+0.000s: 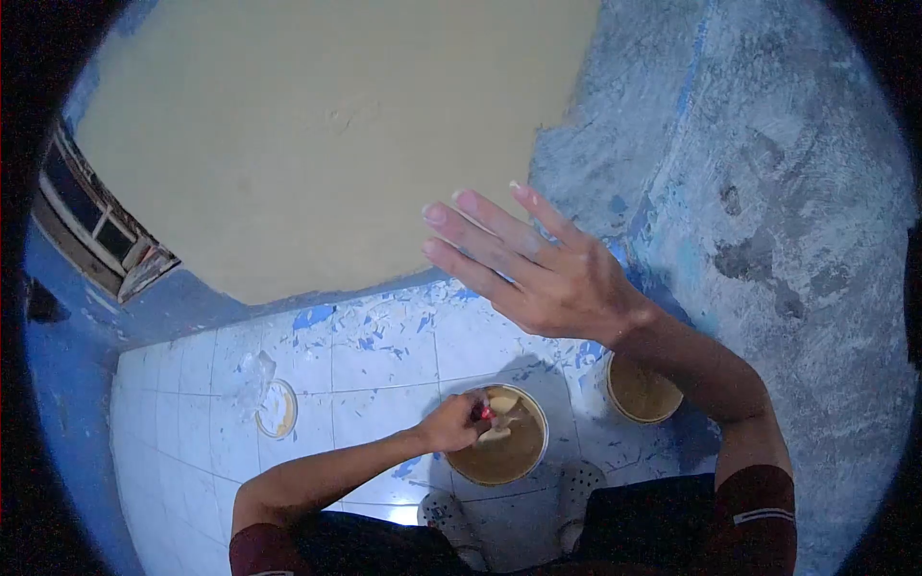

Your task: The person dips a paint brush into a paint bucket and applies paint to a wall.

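The left hand is closing its fingers around a small red handle, mostly hidden in the grasp, its lower end blurring over a round, pale-rimmed bucket of brown mixture. Above the bucket, the bare right hand is stretching its fingers straight and slightly apart. Right of the bucket, the right forearm is partly hiding a second round brown-filled bucket. Left of it, a clear plastic bag is blurring beside a round white container.

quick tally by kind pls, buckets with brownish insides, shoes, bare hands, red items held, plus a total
Middle bucket, right bucket: 2
Left shoe, right shoe: 2
Left hand, right hand: 2
Red item: 1
Total: 7
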`<action>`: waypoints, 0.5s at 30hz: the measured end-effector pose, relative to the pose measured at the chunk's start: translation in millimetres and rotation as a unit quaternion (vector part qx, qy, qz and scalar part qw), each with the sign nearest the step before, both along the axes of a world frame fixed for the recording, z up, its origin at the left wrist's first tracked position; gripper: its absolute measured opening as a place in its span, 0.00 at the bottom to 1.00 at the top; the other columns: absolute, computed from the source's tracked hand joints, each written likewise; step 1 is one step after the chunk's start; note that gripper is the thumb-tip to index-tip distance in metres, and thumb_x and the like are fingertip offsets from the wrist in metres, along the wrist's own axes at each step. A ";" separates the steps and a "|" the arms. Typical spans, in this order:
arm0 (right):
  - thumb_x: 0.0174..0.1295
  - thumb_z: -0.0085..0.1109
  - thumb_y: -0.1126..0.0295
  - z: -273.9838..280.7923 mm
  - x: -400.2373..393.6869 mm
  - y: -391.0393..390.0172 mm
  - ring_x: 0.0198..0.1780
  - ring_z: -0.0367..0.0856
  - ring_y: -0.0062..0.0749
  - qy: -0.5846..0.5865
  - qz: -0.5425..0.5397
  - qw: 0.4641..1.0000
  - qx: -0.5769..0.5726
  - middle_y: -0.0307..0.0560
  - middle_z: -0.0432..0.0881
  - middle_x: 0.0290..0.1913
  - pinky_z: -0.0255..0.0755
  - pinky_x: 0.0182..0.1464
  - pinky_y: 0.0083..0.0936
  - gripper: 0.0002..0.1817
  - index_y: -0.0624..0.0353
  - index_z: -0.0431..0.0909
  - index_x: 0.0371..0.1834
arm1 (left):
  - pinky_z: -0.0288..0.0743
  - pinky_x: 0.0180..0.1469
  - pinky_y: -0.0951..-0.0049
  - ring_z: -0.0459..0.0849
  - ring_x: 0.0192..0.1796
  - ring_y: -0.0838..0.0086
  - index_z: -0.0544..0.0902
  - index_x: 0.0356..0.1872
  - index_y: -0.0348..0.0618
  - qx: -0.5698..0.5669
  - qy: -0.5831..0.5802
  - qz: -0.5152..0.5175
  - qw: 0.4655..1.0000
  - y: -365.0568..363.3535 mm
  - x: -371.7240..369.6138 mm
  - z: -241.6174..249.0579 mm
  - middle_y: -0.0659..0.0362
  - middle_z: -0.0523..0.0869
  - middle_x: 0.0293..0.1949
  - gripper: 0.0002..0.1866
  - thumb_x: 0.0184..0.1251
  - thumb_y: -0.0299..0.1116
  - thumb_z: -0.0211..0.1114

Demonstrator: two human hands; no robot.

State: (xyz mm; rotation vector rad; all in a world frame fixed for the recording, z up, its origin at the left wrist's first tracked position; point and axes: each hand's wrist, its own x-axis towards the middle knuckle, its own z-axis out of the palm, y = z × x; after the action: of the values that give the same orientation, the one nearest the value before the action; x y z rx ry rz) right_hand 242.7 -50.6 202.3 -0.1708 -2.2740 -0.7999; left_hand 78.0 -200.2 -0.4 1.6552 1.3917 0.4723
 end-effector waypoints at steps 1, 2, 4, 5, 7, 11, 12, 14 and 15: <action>0.65 0.48 0.60 -0.2 -0.7 -0.6 0.74 0.58 0.29 -0.001 0.004 1.000 0.001 0.36 0.65 0.72 0.48 0.75 0.41 0.26 0.47 0.68 0.67 | 0.73 0.36 0.60 0.81 0.29 0.58 0.74 0.34 0.37 0.008 0.007 -0.001 1.000 -0.2 0.2 1.4 0.47 0.80 0.24 0.12 0.62 0.36 0.65; 0.64 0.53 0.60 -0.7 -1.4 -1.4 0.72 0.61 0.29 0.006 0.015 1.000 -0.001 0.36 0.68 0.70 0.50 0.75 0.42 0.23 0.46 0.72 0.64 | 0.73 0.35 0.59 0.82 0.29 0.56 0.76 0.34 0.36 0.014 0.014 -0.003 1.000 -0.5 0.4 2.9 0.46 0.81 0.24 0.12 0.62 0.35 0.65; 0.63 0.57 0.60 -1.7 -3.1 -1.3 0.71 0.64 0.30 0.012 0.028 1.000 -0.004 0.36 0.71 0.68 0.52 0.74 0.43 0.21 0.44 0.76 0.60 | 0.73 0.35 0.60 0.81 0.28 0.57 0.75 0.34 0.36 0.013 0.011 0.000 1.000 -0.5 0.7 8.4 0.46 0.80 0.24 0.12 0.62 0.35 0.65; 0.63 0.57 0.60 -2.9 -3.8 -1.1 0.70 0.65 0.29 0.016 0.027 0.999 0.001 0.36 0.71 0.67 0.53 0.74 0.42 0.21 0.44 0.76 0.60 | 0.73 0.34 0.60 0.81 0.28 0.58 0.75 0.33 0.35 0.010 0.009 -0.001 1.000 -1.0 0.9 10.1 0.46 0.80 0.23 0.12 0.63 0.35 0.65; 0.63 0.58 0.61 -4.6 -4.3 -1.4 0.70 0.65 0.29 0.020 0.028 0.999 0.004 0.35 0.72 0.67 0.53 0.74 0.42 0.20 0.43 0.76 0.60 | 0.73 0.35 0.62 0.80 0.28 0.64 0.74 0.34 0.36 -0.004 -0.022 0.007 1.000 -1.9 -0.7 5.0 0.48 0.79 0.24 0.12 0.63 0.34 0.65; 0.62 0.60 0.63 -5.2 -3.2 2.1 0.69 0.66 0.28 0.025 0.034 0.999 0.023 0.35 0.73 0.66 0.52 0.74 0.42 0.20 0.45 0.77 0.59 | 0.72 0.34 0.67 0.76 0.29 0.74 0.72 0.35 0.37 -0.019 -0.036 0.025 0.999 -1.2 -1.7 -2.8 0.53 0.77 0.23 0.10 0.64 0.31 0.64; 0.62 0.60 0.64 -5.5 -2.1 3.3 0.69 0.67 0.30 0.019 0.043 0.999 0.024 0.37 0.74 0.65 0.52 0.74 0.42 0.19 0.46 0.77 0.58 | 0.72 0.34 0.67 0.76 0.29 0.74 0.72 0.35 0.37 -0.019 -0.036 0.025 0.999 -0.9 -2.5 -3.6 0.53 0.77 0.23 0.10 0.64 0.31 0.64; 0.62 0.60 0.67 -1.1 2.5 1.0 0.65 0.71 0.33 0.020 0.060 0.998 -0.016 0.41 0.76 0.62 0.56 0.72 0.39 0.19 0.51 0.77 0.57 | 0.72 0.32 0.61 0.80 0.25 0.63 0.74 0.32 0.37 0.013 -0.028 0.020 0.999 -0.5 -2.5 -2.6 0.48 0.79 0.21 0.12 0.64 0.36 0.64; 0.62 0.60 0.69 2.4 4.3 -1.7 0.61 0.75 0.35 0.022 0.078 0.995 -0.056 0.45 0.79 0.58 0.61 0.69 0.37 0.18 0.56 0.77 0.56 | 0.72 0.32 0.61 0.80 0.25 0.63 0.74 0.32 0.37 0.012 -0.029 0.020 0.999 -1.0 -1.9 -2.3 0.48 0.79 0.21 0.12 0.64 0.36 0.64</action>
State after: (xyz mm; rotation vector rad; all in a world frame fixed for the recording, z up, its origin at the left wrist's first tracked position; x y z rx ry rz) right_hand 246.9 -52.3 204.7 -0.0612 -2.2597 -0.5832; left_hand 76.1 -201.2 -2.8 1.6225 1.3833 0.5578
